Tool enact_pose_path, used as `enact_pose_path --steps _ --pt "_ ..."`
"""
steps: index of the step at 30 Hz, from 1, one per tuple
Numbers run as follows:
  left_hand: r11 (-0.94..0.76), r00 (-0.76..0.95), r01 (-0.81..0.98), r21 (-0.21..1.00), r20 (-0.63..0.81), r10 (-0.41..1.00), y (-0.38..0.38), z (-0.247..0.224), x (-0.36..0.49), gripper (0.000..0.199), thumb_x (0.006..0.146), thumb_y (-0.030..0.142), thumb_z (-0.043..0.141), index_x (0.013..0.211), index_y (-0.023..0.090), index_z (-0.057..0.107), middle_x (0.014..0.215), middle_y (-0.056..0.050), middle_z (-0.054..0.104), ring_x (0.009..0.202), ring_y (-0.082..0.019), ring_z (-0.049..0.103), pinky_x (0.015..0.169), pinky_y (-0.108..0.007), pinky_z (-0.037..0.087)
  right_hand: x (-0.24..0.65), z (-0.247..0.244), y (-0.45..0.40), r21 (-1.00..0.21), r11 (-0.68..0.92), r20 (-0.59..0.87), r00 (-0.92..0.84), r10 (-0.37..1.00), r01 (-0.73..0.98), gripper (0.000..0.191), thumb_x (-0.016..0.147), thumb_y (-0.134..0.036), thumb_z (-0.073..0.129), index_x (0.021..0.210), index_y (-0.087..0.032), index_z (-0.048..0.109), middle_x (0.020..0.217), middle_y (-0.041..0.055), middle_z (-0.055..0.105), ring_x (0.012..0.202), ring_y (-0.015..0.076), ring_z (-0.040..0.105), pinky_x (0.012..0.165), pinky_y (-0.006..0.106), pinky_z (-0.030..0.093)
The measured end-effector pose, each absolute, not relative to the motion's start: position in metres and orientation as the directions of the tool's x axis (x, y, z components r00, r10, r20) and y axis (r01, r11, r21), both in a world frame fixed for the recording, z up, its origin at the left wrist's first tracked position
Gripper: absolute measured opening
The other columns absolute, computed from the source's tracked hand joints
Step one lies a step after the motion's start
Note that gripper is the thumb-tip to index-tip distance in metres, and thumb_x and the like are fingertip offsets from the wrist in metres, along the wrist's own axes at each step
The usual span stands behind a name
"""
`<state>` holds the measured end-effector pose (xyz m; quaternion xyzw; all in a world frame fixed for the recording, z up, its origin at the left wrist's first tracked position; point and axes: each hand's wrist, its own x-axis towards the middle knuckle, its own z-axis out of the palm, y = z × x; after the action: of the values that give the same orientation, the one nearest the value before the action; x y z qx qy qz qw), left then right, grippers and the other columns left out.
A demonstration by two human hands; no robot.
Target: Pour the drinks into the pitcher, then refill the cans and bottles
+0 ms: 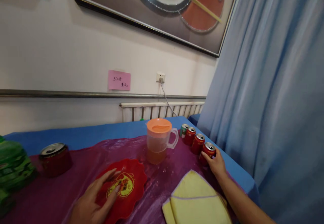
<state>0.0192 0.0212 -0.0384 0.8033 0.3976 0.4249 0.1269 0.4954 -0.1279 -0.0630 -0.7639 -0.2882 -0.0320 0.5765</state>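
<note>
My right hand [217,162] is wrapped round the nearest red can [209,148], at the front end of a row at the table's right side. Behind that can stand two more red cans [197,143] [189,136] and a green can [184,130]. Over the left part of a red scalloped plate [131,197] with a yellow print, my left hand [101,193] is held with its fingers apart and nothing between them. A clear jug [157,146] with an orange lid and amber liquid stands behind the plate. A folded yellow cloth [197,200] lies between the plate and my right forearm.
Another red can [55,160] and a green bottle [15,163] stand at the left. Purple plastic sheeting [88,156] covers much of the blue tabletop [83,135]. Beyond are a wall with a radiator [162,111] and, at the right, a blue curtain [265,82].
</note>
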Motion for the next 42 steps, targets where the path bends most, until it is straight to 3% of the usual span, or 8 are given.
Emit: enact_pose_path --steps 8,14,16,18,21,26,33,42 --pt "-0.706 0.311 0.477 0.523 0.651 0.693 0.004 -0.027 0.027 0.038 0.087 0.045 0.064 0.122 0.029 0.065 0.108 -0.002 0.079 0.095 -0.022 0.076 0.087 -0.033 0.062 0.448 -0.063 -0.160 -0.815 -0.185 0.495 0.827 0.267 0.548 0.064 0.074 -0.066 0.070 0.112 -0.015 0.060 0.109 0.0143 0.066 0.097 0.0308 0.065 0.088 0.046 0.052" --pt "-0.611 0.280 0.480 0.630 0.549 0.787 -0.020 -0.007 0.030 0.028 0.088 0.031 0.058 0.113 0.023 0.067 0.097 -0.006 0.078 0.089 -0.022 0.074 0.084 -0.036 0.060 0.337 -0.043 -0.162 -0.696 0.247 0.598 0.353 0.720 0.674 0.028 0.088 -0.046 0.067 0.073 -0.022 0.068 0.072 0.0042 0.070 0.067 0.0193 0.067 0.062 0.026 0.055" --pt "-0.561 0.253 0.495 0.663 0.508 0.823 -0.020 -0.007 0.027 0.029 0.087 0.029 0.056 0.113 0.022 0.068 0.095 -0.007 0.077 0.088 -0.022 0.073 0.085 -0.037 0.059 0.291 -0.019 -0.144 -0.675 0.399 0.599 0.144 0.788 0.620 0.017 0.092 -0.038 0.063 0.093 -0.026 0.076 0.083 0.0058 0.076 0.074 0.0211 0.072 0.065 0.027 0.058" --pt "-0.520 0.222 0.505 0.689 0.479 0.849 -0.018 -0.009 0.024 0.030 0.087 0.030 0.057 0.112 0.021 0.069 0.095 -0.008 0.077 0.088 -0.024 0.073 0.085 -0.039 0.058 0.245 0.010 -0.116 -0.664 0.499 0.605 0.007 0.796 0.557 0.030 0.094 -0.031 0.061 0.122 -0.032 0.071 0.104 0.0074 0.077 0.091 0.0248 0.073 0.077 0.035 0.060" --pt "-0.521 0.226 0.460 0.719 0.472 0.852 -0.014 -0.011 0.018 0.031 0.084 0.032 0.059 0.110 0.020 0.070 0.101 -0.011 0.077 0.092 -0.027 0.072 0.085 -0.040 0.056 0.180 0.051 -0.056 -0.598 0.611 0.597 -0.219 0.772 0.519 0.039 0.091 -0.026 0.063 0.129 -0.031 0.067 0.124 0.0075 0.071 0.113 0.0277 0.067 0.100 0.047 0.052" --pt "-0.459 0.185 0.482 0.746 0.426 0.886 -0.012 -0.009 0.016 0.021 0.080 0.020 0.058 0.097 0.018 0.069 0.089 -0.009 0.075 0.084 -0.026 0.070 0.077 -0.037 0.052 0.087 0.089 0.057 -0.424 0.455 0.361 -0.314 0.878 0.783 0.051 0.082 -0.037 0.077 0.129 -0.026 0.062 0.145 0.0107 0.057 0.134 0.0337 0.050 0.110 0.055 0.038" --pt "-0.401 0.162 0.497 0.770 0.372 0.914 -0.014 -0.007 0.011 0.012 0.081 0.020 0.057 0.089 0.019 0.067 0.085 -0.007 0.074 0.076 -0.024 0.067 0.070 -0.035 0.049 0.015 0.083 0.135 -0.461 0.307 0.211 -0.233 0.949 0.833 0.065 0.068 -0.052 0.087 0.119 -0.018 0.062 0.128 0.0173 0.066 0.118 0.0372 0.062 0.095 0.050 0.048" --pt "-0.406 0.014 0.559 0.723 0.482 0.876 -0.009 -0.018 0.009 0.030 0.083 0.024 0.057 0.111 0.018 0.064 0.106 -0.013 0.071 0.103 -0.033 0.067 0.092 -0.050 0.053 0.048 0.077 0.113 -0.568 0.309 0.325 -0.137 0.936 0.763 0.063 0.078 -0.033 0.077 0.132 -0.014 0.050 0.127 0.0175 0.065 0.115 0.0308 0.062 0.097 0.043 0.048"
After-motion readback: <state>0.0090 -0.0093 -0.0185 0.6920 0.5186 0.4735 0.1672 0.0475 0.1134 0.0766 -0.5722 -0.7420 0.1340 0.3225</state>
